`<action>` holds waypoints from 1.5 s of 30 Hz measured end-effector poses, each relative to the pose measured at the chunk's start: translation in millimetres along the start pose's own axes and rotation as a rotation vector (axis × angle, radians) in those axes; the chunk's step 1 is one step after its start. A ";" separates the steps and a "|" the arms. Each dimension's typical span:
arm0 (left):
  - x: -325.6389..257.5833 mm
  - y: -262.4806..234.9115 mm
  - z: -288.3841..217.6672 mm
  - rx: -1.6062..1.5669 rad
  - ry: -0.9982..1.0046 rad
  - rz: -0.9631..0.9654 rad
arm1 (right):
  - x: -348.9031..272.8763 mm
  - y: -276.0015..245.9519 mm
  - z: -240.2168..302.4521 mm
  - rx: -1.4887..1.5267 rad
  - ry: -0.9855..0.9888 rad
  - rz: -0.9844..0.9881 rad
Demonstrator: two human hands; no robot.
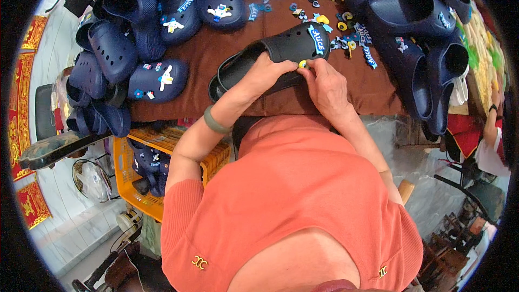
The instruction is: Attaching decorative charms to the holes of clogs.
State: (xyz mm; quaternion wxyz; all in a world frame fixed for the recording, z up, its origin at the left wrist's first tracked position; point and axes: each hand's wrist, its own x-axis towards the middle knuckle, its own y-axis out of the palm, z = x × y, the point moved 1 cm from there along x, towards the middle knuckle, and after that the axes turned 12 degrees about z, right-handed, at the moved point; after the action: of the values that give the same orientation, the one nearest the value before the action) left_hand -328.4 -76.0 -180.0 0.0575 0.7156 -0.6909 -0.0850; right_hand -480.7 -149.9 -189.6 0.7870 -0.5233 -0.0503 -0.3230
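A black clog point(284, 46) lies on the brown cloth point(189, 84), its toe toward the far right. My left hand point(265, 78) grips it, the fingers reaching into the foot opening and hidden there, the thumb stretched over the upper. With thumb and fingertips, my right hand point(328, 86) pinches a small yellow round shoe charm point(303, 64) against the clog's near side. The left thumb tip meets the charm too. A blue banner-shaped charm point(318, 39) sits on the toe. Loose charms point(351, 35) in yellow, blue and white are scattered beyond the clog.
Navy clogs point(112, 48) are piled at the left, some bearing charms. More navy clogs point(405, 11) stand at the right. Below the table's left side is an orange crate point(130, 178) with clogs inside. Another person's arm point(493, 119) shows at the far right.
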 end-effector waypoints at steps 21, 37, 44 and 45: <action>0.1 5.2 -6.6 -0.235 -0.103 -0.074 | 27.9 -43.1 -95.3 -0.306 0.160 0.100; 2.7 0.4 -4.2 -0.056 -0.096 -0.138 | 12.7 -49.1 -56.4 -0.159 -0.038 -0.098; 3.2 0.8 -6.8 0.035 -0.091 -0.129 | 12.9 -15.5 6.8 -0.195 -0.400 -0.166; 4.1 -0.7 -5.2 0.051 -0.076 -0.115 | 10.8 -10.0 8.3 -0.196 -0.400 -0.165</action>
State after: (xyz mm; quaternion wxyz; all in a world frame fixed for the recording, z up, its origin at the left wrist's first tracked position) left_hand -326.5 -80.2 -175.2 0.0081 0.7517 -0.6521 -0.0977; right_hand -475.6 -150.2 -173.4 0.6777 -0.6450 -0.2159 -0.2794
